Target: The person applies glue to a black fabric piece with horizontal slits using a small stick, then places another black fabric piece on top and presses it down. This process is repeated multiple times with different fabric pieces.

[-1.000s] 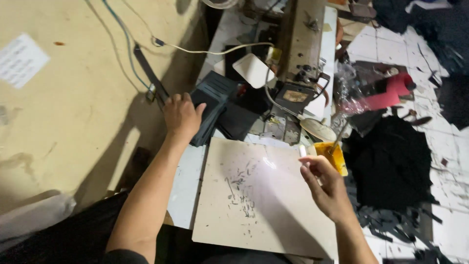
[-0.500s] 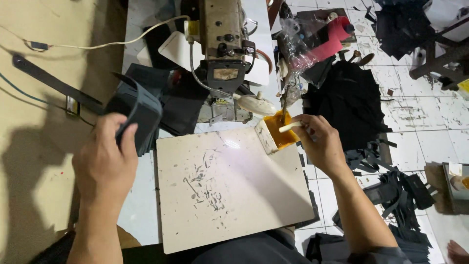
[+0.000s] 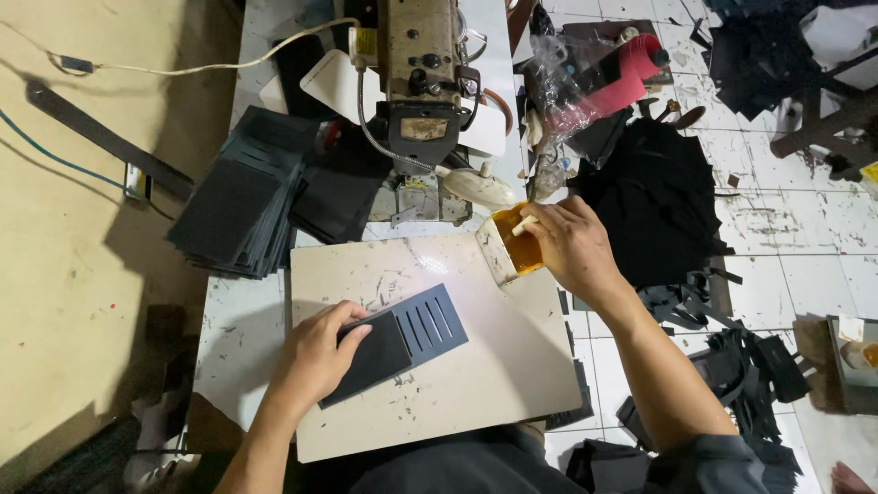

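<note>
Board: pale work board (image 3: pixel 476 384) lies flat under both hands
Stack: dark cut pieces (image 3: pixel 242 206) piled up-left of the board, beside the sewing machine (image 3: pixel 421 73)
Piece: dark slotted panel (image 3: pixel 393 343) on the board, long axis running from lower left to upper right
Left hand (image 3: pixel 315 357): pressed flat on the panel's lower-left end, not clenched
Right hand (image 3: pixel 572 247): clasps a pale stick over the orange pot (image 3: pixel 512 249), up-right of the panel and apart from it
</note>
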